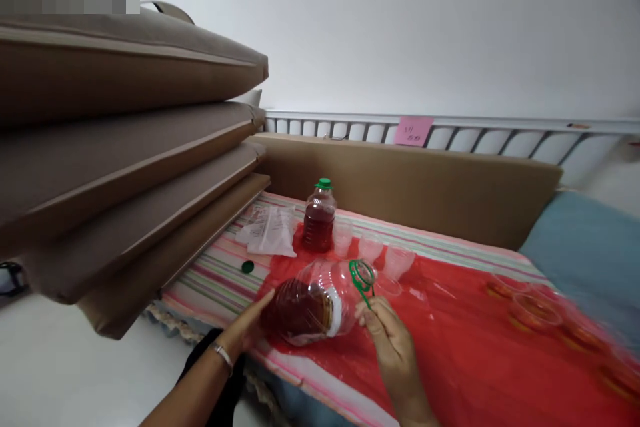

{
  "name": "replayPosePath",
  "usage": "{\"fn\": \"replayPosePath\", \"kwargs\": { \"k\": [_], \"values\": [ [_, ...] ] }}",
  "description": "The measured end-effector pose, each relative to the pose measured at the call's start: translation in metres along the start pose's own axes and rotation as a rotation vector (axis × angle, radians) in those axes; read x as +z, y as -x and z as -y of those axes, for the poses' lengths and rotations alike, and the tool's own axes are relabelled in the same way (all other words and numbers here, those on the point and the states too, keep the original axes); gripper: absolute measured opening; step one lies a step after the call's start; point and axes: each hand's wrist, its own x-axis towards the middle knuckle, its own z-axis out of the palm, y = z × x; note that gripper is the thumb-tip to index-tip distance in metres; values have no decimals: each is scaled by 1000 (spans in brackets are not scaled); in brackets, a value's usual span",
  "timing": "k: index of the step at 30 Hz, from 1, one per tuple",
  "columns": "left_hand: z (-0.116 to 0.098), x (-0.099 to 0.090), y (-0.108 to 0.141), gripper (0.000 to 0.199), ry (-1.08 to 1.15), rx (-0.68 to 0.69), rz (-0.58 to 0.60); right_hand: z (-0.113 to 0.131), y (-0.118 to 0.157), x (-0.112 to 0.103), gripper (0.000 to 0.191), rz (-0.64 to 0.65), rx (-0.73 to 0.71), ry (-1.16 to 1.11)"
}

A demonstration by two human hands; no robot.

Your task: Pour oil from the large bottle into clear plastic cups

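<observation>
A large clear plastic bottle (pixel 295 307) of dark red-brown liquid is tilted nearly on its side, its neck pointing right. My left hand (pixel 255 320) grips it at the base, fingers partly hidden behind it. My right hand (pixel 393 333) is closed on the green carrying handle (pixel 367 297) at the bottle's neck. Just beyond the mouth are clear plastic cups (pixel 399 260), in a row with another cup (pixel 371 248). Behind, a second bottle (pixel 319 220) with a green cap stands upright. A loose green cap (pixel 248 267) lies on the striped cloth to the left.
Red plastic sheeting (pixel 450 333) covers much of the striped cloth (pixel 220 280). Several clear containers (pixel 535 311) with orange-brown contents sit at the right. A plastic bag (pixel 274 232) lies near the upright bottle. Stacked cushions (pixel 150 133) loom at the left; a brown board (pixel 410 180) stands behind.
</observation>
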Motion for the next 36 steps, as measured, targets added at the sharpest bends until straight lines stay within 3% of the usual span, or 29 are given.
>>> {"fn": "replayPosePath", "kwargs": {
  "k": [4,7,13,18,25,30,36],
  "values": [
    [10,11,-4,60,122,23,-28,-11,8,-8,28,-89,4,-71],
    [11,26,0,53,198,83,-114,-8,12,-9,24,-174,21,-101],
    [-14,49,22,50,204,146,-243,14,8,-10,22,-205,-110,-170],
    [-43,39,40,53,93,102,-330,18,11,-4,22,-176,-107,-215],
    [-62,18,59,65,3,61,-508,7,22,18,29,-129,17,-220],
    [-70,20,67,51,1,91,-643,-2,30,28,31,-128,93,-225],
    [-74,26,71,41,-88,119,-604,-14,34,30,34,-117,163,-238]
  ]
}}
